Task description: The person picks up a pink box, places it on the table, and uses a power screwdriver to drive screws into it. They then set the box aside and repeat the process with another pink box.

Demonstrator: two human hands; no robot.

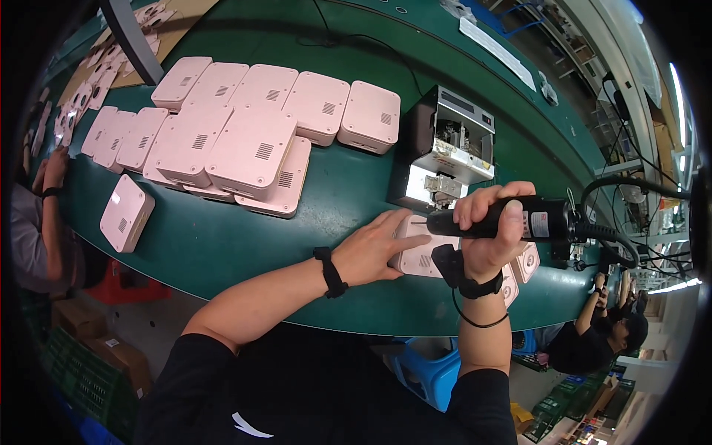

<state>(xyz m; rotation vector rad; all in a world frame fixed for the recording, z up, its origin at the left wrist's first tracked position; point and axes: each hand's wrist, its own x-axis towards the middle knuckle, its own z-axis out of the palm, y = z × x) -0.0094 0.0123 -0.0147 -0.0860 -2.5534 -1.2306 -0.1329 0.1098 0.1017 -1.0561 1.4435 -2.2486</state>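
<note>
A white square plastic housing (pixel 424 261) with a small vent grille lies on the green bench in front of me. My left hand (pixel 371 251) grips it along its left side, the fingers spread over the top and edge. My right hand (pixel 489 233) is wrapped around a black electric screwdriver (pixel 547 220), held almost level. Its bit points left over the upper part of the housing; whether it touches a screw I cannot tell. The screwdriver and my wrist hide the housing's right side. Just behind the housing stands a screw feeder (pixel 452 152) with an open top.
Several similar white housings (pixel 252 148) are stacked at the left, with a single one (pixel 127 213) nearer the edge. More white parts (pixel 526 261) lie right of my right wrist. A black cable (pixel 630 182) leads off right. Co-workers sit at both ends of the green bench (pixel 337 200).
</note>
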